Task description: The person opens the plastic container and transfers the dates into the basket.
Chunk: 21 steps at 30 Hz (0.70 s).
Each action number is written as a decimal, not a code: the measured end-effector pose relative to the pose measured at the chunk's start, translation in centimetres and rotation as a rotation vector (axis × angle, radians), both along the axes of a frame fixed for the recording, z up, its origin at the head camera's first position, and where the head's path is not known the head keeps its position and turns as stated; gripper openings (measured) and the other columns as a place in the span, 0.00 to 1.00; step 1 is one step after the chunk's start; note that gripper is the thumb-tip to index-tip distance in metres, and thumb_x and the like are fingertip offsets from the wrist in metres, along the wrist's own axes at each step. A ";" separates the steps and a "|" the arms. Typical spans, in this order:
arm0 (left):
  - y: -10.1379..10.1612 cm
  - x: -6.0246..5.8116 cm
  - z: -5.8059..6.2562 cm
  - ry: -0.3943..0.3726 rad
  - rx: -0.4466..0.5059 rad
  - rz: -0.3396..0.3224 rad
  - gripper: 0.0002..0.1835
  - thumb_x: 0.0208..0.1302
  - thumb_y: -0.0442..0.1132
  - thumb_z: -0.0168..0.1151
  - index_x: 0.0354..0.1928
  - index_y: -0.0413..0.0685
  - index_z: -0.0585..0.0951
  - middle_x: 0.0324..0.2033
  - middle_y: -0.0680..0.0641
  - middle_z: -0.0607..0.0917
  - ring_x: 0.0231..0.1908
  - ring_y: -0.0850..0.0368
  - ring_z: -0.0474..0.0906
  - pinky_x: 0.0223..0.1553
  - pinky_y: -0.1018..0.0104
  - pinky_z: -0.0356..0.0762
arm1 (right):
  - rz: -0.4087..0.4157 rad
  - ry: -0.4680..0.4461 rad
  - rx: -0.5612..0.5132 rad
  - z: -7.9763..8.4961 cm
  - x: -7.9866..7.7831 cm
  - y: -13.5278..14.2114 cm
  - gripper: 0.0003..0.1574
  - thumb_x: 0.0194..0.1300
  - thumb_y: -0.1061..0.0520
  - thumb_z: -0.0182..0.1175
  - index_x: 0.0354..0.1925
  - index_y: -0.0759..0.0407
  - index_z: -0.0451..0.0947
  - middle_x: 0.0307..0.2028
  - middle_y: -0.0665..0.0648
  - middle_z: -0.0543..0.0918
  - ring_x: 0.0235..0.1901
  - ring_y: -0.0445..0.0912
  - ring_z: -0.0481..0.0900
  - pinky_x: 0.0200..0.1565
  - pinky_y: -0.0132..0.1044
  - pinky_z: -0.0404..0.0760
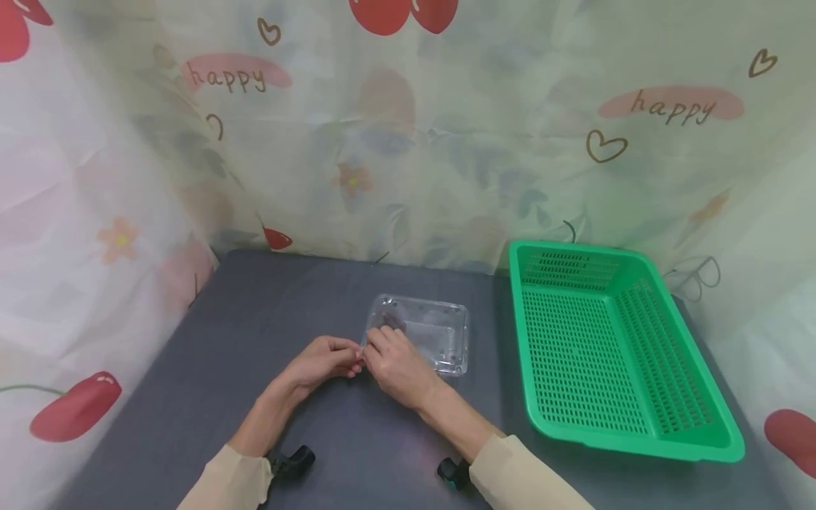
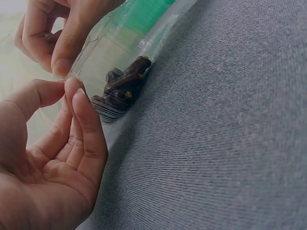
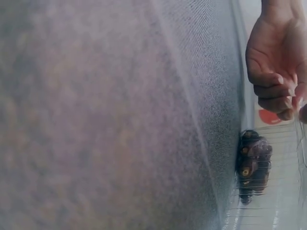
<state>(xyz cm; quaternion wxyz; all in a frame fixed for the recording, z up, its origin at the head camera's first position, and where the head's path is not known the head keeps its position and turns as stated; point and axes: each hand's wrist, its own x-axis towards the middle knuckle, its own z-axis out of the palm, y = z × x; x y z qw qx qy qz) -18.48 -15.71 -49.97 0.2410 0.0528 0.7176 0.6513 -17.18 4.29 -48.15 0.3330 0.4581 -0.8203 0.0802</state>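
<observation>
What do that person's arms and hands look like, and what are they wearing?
The left sleeve and right sleeve are plain pale beige and stop before the wrists. There's a chunky black gadget on the left arm and another dark gadget on the right. The left hand and right hand are bare: no gloves or rings show.

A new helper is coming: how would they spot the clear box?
On the grey table, find the big green basket at the right. Left of it sits the box, with the left hand and right hand meeting by its near left corner. Unlike the basket, it is smaller, see-through and holds dark pieces.
</observation>
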 end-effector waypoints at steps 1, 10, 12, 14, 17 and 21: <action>0.0 0.0 0.0 0.002 0.002 -0.001 0.11 0.67 0.31 0.57 0.44 0.28 0.82 0.31 0.46 0.85 0.33 0.60 0.81 0.36 0.67 0.81 | -0.003 -0.002 0.000 0.0 0.0 0.0 0.08 0.67 0.60 0.62 0.30 0.60 0.77 0.35 0.54 0.73 0.32 0.47 0.69 0.32 0.36 0.68; -0.1 0.4 0.4 0.011 -0.014 0.001 0.11 0.67 0.32 0.57 0.42 0.28 0.82 0.31 0.45 0.85 0.33 0.58 0.82 0.37 0.65 0.82 | -0.013 -0.037 -0.095 1.4 0.1 -0.1 0.06 0.67 0.65 0.56 0.31 0.60 0.75 0.36 0.55 0.72 0.33 0.48 0.69 0.34 0.38 0.69; -0.1 0.5 0.5 0.010 -0.021 0.009 0.11 0.67 0.33 0.57 0.42 0.28 0.82 0.30 0.45 0.84 0.33 0.57 0.82 0.36 0.65 0.82 | -0.023 -0.063 -0.139 2.2 0.1 -0.1 0.05 0.67 0.65 0.57 0.32 0.60 0.75 0.36 0.54 0.72 0.34 0.48 0.69 0.35 0.38 0.69; 0.0 0.5 0.6 0.012 -0.031 0.021 0.11 0.67 0.33 0.57 0.41 0.28 0.82 0.30 0.45 0.84 0.32 0.57 0.82 0.36 0.65 0.82 | -0.026 -0.080 -0.168 2.7 0.0 0.0 0.04 0.67 0.63 0.60 0.33 0.59 0.76 0.36 0.54 0.72 0.34 0.47 0.70 0.35 0.38 0.70; 0.2 0.6 0.6 0.014 -0.045 0.032 0.11 0.67 0.33 0.57 0.40 0.29 0.82 0.30 0.45 0.84 0.31 0.57 0.81 0.35 0.65 0.82 | -0.020 -0.092 -0.191 2.9 0.0 0.2 0.04 0.65 0.62 0.63 0.33 0.59 0.77 0.35 0.53 0.72 0.33 0.46 0.70 0.35 0.37 0.70; 0.5 0.8 0.7 0.018 -0.069 0.058 0.10 0.66 0.34 0.58 0.37 0.31 0.83 0.30 0.45 0.84 0.30 0.57 0.80 0.34 0.64 0.81 | -0.034 -0.091 -0.227 2.9 -0.1 0.5 0.03 0.65 0.61 0.63 0.33 0.59 0.79 0.35 0.53 0.74 0.34 0.47 0.71 0.35 0.38 0.71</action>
